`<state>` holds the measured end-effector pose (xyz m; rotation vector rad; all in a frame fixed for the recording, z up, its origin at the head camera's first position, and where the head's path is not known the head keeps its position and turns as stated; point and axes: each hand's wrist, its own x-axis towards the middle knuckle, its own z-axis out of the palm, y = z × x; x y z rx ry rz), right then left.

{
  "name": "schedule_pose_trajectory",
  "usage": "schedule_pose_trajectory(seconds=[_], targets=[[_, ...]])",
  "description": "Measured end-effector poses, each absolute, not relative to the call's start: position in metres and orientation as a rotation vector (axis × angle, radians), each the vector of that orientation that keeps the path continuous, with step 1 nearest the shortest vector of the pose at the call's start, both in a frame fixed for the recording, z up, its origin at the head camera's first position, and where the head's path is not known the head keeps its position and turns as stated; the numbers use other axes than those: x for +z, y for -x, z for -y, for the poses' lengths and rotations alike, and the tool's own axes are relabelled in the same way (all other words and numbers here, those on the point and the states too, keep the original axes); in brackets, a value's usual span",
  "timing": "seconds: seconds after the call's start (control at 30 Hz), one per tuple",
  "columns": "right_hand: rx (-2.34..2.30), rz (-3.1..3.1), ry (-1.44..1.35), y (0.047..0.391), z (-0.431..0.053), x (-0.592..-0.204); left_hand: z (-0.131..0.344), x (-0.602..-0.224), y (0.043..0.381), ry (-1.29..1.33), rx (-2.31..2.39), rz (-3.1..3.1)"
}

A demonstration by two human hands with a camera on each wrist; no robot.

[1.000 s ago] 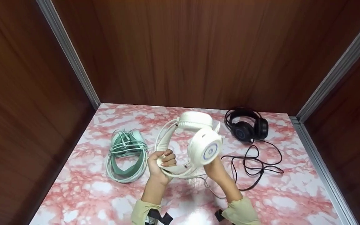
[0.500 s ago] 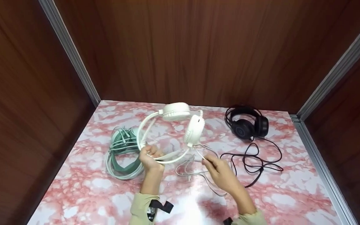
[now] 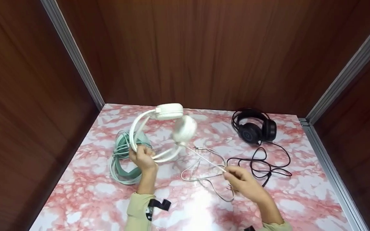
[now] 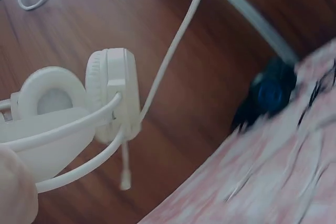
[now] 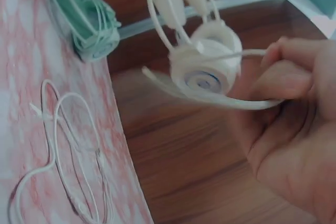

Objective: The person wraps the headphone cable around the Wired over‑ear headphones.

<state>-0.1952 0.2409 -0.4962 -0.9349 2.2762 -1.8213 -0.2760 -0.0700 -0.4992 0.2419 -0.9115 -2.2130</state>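
My left hand [image 3: 143, 158] grips the headband of a white headset [image 3: 169, 111], raised above the table with its ear cups toward the back. Between the thumb and fingers of my right hand [image 3: 244, 183] is the headset's white cable [image 3: 207, 161], stretched straight from the lower ear cup. A short microphone boom [image 4: 126, 179] hangs below that cup in the left wrist view. The right wrist view shows the ring logo [image 5: 203, 81] on the cup's outer face. More of the white cable lies in loose loops on the table.
A green headset [image 3: 128, 175] wrapped in its pale cable lies at the left, partly behind my left hand. A black headset [image 3: 251, 133] stands at the back right, its black cable [image 3: 265, 163] tangled in front. Wood-grain panels [image 3: 185, 54] enclose the marbled table [image 3: 85, 199].
My right hand has left the ear cup, taken the cable and drawn it right, toward me. My left hand has carried the white headset left and turned it.
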Motion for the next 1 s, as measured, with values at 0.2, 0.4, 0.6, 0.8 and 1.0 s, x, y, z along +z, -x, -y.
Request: schedule_pose_trajectory(seconds=[0.2,0.4,0.6,0.8,1.0], targets=[[-1.631,-2.559,0.995,0.188,-0.272,-0.483,0.105,-0.496,0.285,-0.229,-1.876,1.246],[-1.570,-2.726,1.035,0.176,-0.298,-0.460,0.126,-0.495,0.286,-0.335,-1.690,1.371],[-1.500,-2.759,0.990,0.165,-0.303,-0.431,0.130,-0.487,0.285,-0.310,-1.639,1.452],[-1.381,-2.999,1.357,0.166,-0.301,-0.384,0.123,-0.468,0.282,-0.160,-1.489,1.653],[-1.230,-3.398,1.782,0.189,-0.298,-0.348,0.108,-0.444,0.279,0.064,-1.367,1.876]])
